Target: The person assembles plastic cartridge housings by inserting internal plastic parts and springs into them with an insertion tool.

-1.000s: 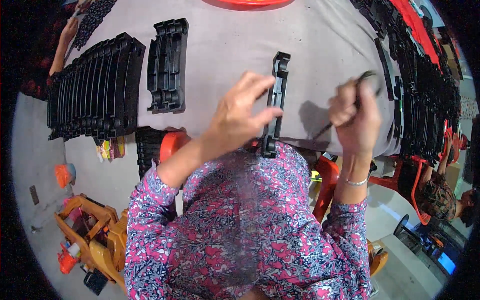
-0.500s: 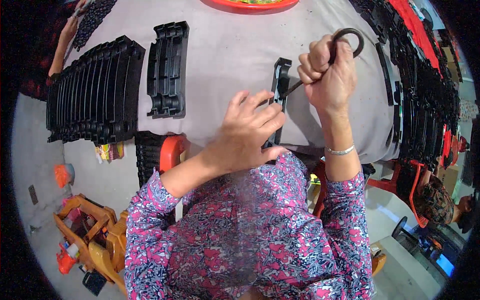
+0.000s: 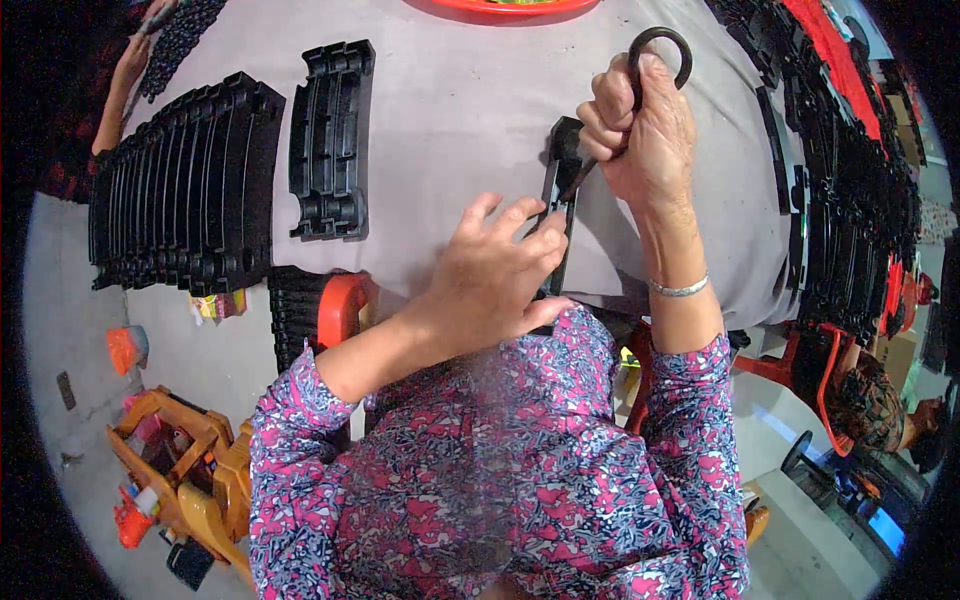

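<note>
My right hand (image 3: 645,135) is closed around a dark metal tool with a ring handle (image 3: 686,62). Its shaft slants down and left, and its lower end meets a narrow black plastic strip (image 3: 566,135) on the cloth-covered table. My left hand (image 3: 500,255) steadies that strip, with bent fingers over its left side and the thumb by its near end. Part of the strip is hidden under these fingers. Left of my hands, a black ribbed plastic piece (image 3: 330,140) lies beside a row of similar pieces (image 3: 185,190) packed side by side.
At the far edge sits a red tray (image 3: 505,14). More black plastic parts (image 3: 845,240) crowd the right side. Another person's hand (image 3: 130,65) is at the far left, near small black pieces (image 3: 185,45). A red stool (image 3: 345,308) stands below the table's near edge.
My right hand has moved slightly left and away from me with the ring-handled tool. The tool's lower end now sits a little lower along the strip. My left hand stays nearly in place.
</note>
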Demonstrator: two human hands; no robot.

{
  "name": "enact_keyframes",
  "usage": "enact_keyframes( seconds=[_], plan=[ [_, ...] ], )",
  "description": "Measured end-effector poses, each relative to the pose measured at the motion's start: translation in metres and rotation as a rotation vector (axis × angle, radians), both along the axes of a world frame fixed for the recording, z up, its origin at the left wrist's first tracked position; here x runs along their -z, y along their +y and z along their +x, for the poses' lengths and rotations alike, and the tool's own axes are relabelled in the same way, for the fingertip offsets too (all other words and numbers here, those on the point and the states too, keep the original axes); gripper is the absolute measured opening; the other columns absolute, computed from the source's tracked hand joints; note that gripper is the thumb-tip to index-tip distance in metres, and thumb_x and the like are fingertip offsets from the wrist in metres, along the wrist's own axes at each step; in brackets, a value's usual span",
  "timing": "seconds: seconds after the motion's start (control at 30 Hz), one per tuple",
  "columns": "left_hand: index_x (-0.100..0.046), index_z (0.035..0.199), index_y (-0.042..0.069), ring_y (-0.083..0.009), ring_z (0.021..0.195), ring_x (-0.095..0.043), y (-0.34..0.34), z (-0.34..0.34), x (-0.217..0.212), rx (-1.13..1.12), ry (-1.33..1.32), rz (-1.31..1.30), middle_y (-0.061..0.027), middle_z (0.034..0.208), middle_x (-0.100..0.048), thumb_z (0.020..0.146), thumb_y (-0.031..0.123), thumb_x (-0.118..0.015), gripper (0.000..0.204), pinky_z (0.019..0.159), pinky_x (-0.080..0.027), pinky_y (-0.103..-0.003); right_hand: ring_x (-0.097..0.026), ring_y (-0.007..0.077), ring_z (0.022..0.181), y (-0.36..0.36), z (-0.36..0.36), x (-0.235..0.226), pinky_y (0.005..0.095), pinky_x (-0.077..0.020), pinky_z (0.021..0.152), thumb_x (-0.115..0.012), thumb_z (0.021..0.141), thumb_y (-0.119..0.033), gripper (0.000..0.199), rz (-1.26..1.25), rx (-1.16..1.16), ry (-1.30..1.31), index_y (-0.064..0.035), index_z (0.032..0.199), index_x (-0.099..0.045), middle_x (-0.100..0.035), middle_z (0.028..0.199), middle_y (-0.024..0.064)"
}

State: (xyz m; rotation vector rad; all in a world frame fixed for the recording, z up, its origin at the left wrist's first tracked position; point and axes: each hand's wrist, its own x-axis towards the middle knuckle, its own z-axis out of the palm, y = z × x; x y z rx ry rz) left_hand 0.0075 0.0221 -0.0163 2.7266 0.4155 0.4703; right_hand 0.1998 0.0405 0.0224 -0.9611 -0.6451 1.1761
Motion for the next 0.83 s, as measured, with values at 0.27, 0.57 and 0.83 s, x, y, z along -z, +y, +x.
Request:
enact_keyframes(
  seconds=[0.27,0.57,0.83],
  plan=[
    [-0.058,0.118,0.000,-0.0320,0.113,-0.053,-0.001,-0.002,0.006,0.026,-0.085,-0.115,-0.0131,0.129,-0.055,0.073,0.039,-0.076,0.062,0.096,-0.046,-0.043,-0.018,0.0064,0.048,0.003,0.000,0.000,0.0230,-0.0143,0.041,-0.035,0.106,-0.040,0.048,-0.066,0.008,0.046,-0.0126,0.066,-0.038,-0.026,0.059,-0.0049],
    [-0.056,0.122,0.000,-0.0311,0.117,-0.050,-0.005,-0.004,0.009,0.017,-0.076,-0.123,-0.0114,0.130,-0.053,0.067,0.035,-0.079,0.069,0.098,-0.046,-0.041,-0.018,0.0058,0.048,0.015,0.007,0.009,0.0222,-0.0136,0.041,-0.035,0.106,-0.042,0.049,-0.118,-0.035,0.075,-0.0132,0.066,-0.037,-0.025,0.060,-0.0053],
    [-0.056,0.122,0.000,-0.0313,0.119,-0.048,-0.006,-0.004,0.008,0.026,-0.058,-0.091,-0.0113,0.130,-0.052,0.067,0.036,-0.080,0.070,0.101,-0.043,-0.040,-0.019,0.0056,0.048,0.025,0.019,0.024,0.0222,-0.0148,0.041,-0.037,0.105,-0.042,0.048,-0.197,-0.046,0.126,-0.0137,0.067,-0.038,-0.025,0.060,-0.0044]
  ],
)
